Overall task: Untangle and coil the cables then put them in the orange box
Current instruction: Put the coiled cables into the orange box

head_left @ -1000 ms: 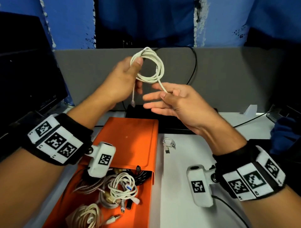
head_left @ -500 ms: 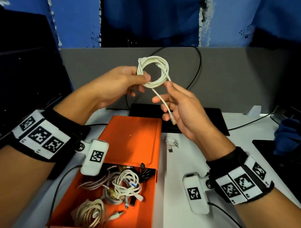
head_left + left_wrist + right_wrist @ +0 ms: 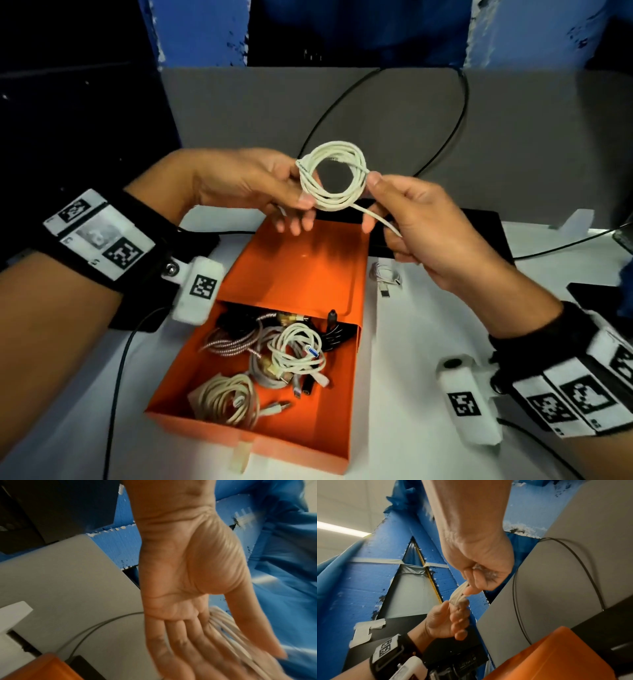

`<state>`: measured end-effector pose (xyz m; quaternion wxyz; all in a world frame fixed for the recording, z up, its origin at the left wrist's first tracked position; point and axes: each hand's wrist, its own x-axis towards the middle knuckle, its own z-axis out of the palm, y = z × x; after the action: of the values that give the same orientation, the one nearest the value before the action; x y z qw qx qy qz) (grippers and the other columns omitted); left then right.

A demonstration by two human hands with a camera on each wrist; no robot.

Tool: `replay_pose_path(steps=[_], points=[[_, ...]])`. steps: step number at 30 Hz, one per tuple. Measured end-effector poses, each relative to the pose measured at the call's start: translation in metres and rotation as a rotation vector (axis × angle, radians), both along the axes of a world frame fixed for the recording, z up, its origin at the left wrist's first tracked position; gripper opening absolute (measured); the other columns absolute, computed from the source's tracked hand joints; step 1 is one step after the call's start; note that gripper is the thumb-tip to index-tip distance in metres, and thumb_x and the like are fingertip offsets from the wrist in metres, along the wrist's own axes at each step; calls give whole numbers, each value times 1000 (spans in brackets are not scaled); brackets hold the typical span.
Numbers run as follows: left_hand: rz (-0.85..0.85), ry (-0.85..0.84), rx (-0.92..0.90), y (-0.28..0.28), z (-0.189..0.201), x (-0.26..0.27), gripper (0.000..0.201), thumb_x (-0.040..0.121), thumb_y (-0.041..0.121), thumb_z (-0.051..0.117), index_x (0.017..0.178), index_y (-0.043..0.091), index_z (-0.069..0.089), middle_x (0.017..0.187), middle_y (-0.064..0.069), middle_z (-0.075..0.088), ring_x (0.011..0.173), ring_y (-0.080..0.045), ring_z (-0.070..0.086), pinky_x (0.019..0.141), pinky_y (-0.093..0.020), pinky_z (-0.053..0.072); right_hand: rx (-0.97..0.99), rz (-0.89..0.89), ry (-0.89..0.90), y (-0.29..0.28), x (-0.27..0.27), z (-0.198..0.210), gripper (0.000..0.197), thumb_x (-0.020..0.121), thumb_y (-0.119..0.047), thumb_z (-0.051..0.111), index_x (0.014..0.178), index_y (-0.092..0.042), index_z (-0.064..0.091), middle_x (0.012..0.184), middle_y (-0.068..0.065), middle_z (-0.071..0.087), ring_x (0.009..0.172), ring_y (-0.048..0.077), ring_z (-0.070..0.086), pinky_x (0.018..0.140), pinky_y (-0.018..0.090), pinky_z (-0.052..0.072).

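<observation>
A white cable [image 3: 331,180] wound into a small coil hangs in the air above the orange box [image 3: 301,267]. My left hand [image 3: 304,202] pinches the coil's left side between thumb and fingers; the left wrist view shows the strands [image 3: 228,630] under the thumb. On the coil's right side my right hand [image 3: 374,192] pinches it, and the short loose tail [image 3: 376,217] runs through those fingers. The right wrist view shows both hands meeting on the cable [image 3: 458,595]. The box's open drawer [image 3: 329,438] holds several coiled cables [image 3: 294,356].
A small white cable [image 3: 385,277] lies on the white table right of the box. A black flat device [image 3: 479,233] sits behind the box, against a grey partition [image 3: 239,113] with a black cable loop [image 3: 460,113]. A dark monitor [image 3: 68,137] stands at left.
Both hands have come lower and nearer with the coil. My right hand went from the hanging tail up to the coil's right edge, and the free tail is shorter.
</observation>
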<state>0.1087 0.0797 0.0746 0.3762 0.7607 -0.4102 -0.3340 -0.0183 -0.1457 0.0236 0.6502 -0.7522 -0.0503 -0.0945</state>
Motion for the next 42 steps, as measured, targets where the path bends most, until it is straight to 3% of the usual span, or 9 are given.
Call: replay_pose_path(steps=[8, 14, 17, 26, 29, 33, 35, 39, 42], points=[[188, -226, 575, 12, -27, 27, 26, 91, 30, 74, 113, 18, 69, 107, -6, 76, 93, -19, 72, 71, -32, 56, -711, 318, 145, 35, -44, -2, 50, 104, -45, 52, 72, -11, 68, 52, -3, 55, 42, 9, 39, 46, 26, 34], [194, -211, 675, -3, -45, 23, 30, 93, 34, 71, 115, 13, 69, 100, -7, 69, 87, -18, 68, 77, -46, 62, -796, 529, 374, 93, -50, -58, 32, 106, -8, 40, 98, 9, 66, 84, 19, 63, 59, 17, 47, 51, 24, 42], [128, -252, 681, -5, -41, 13, 26, 93, 32, 72, 112, 14, 69, 100, -6, 69, 84, -17, 66, 77, -39, 59, -838, 529, 333, 97, -51, -61, 24, 103, -4, 45, 84, -5, 58, 83, 10, 53, 74, 22, 46, 67, 33, 37], [-248, -200, 838, -12, -42, -71, 24, 90, 27, 76, 107, 12, 68, 74, -4, 70, 48, -13, 60, 47, -23, 49, -908, 455, 204, 84, -65, -69, 42, 101, -31, 62, 62, -28, 47, 62, -18, 54, 58, -1, 50, 52, 17, 35], [-245, -243, 943, -10, -64, -88, 22, 90, 23, 77, 103, 18, 60, 80, -5, 69, 62, -16, 69, 54, -30, 59, -925, 433, 183, 84, -73, -64, 15, 95, -43, 69, 101, -30, 65, 72, -13, 57, 63, 4, 51, 55, 22, 35], [-271, -244, 951, -12, -75, -92, 29, 89, 20, 78, 109, 14, 59, 70, 0, 67, 60, -14, 68, 61, -39, 61, -1213, 473, 14, 90, -85, -60, 46, 99, -52, 58, 135, -23, 55, 114, 1, 67, 102, 25, 66, 78, 36, 53], [-306, -261, 939, -12, -77, -93, 27, 88, 20, 79, 108, 13, 62, 75, -3, 71, 63, -17, 69, 67, -44, 63, -1237, 471, -82, 87, -90, -50, 46, 100, -60, 49, 127, -25, 63, 120, -2, 67, 106, 23, 66, 87, 41, 55], [-292, -257, 919, -8, -79, -92, 19, 88, 24, 79, 96, 22, 62, 73, 1, 69, 69, -17, 68, 72, -42, 60, -920, 164, -151, 49, -68, -18, 51, 98, -62, 47, 66, -24, 57, 62, -6, 58, 59, 7, 54, 61, 33, 47], [-257, -244, 889, -6, -79, -90, 30, 86, 28, 81, 107, 24, 60, 64, 8, 66, 64, -11, 65, 63, -35, 53, -955, -68, -35, -8, -16, -15, 44, 98, -44, 62, 64, -16, 58, 62, -3, 62, 63, 15, 59, 63, 32, 46]])
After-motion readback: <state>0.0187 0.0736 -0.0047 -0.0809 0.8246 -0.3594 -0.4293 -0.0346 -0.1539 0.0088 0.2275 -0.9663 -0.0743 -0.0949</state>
